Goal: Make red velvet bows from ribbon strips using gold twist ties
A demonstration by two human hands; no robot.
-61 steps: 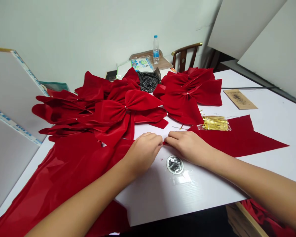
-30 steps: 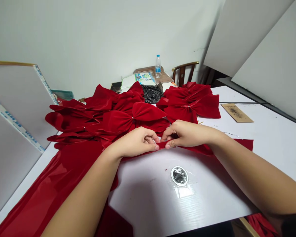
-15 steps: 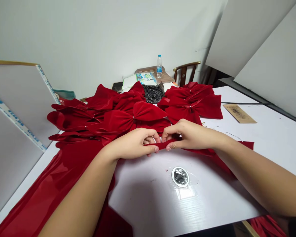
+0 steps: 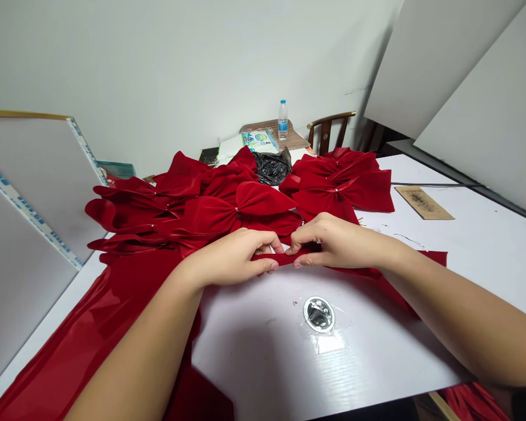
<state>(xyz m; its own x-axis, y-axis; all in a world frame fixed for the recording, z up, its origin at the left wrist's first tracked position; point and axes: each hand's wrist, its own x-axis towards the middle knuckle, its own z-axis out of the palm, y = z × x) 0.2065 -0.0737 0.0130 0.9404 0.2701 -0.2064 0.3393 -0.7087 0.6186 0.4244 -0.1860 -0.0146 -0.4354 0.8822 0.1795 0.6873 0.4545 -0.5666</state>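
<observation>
Both hands pinch one length of red velvet ribbon (image 4: 284, 259), gathered into a narrow fold above the white table. My left hand (image 4: 241, 254) grips it between thumb and fingers. Close beside it, my right hand (image 4: 322, 240) pinches the same fold, its thumb along the near side. The ribbon's loose end (image 4: 436, 257) reaches out past my right wrist. Just beyond the hands lies a red velvet bow (image 4: 263, 202), cinched at its middle, within a heap of similar bows (image 4: 149, 204). More bows (image 4: 346, 181) are piled at the right.
A wide red cloth strip (image 4: 83, 333) runs down the table's left side. Near me a round black-and-white sticker (image 4: 319, 314) sits on the white table (image 4: 267, 362). Farther back are a black plastic bag (image 4: 272, 168), a water bottle (image 4: 283, 121), a cardboard piece (image 4: 424, 203) and a chair (image 4: 331, 128).
Both hands keep their hold on the red ribbon. My right fingers have shifted slightly along the fold; the view has moved a little.
</observation>
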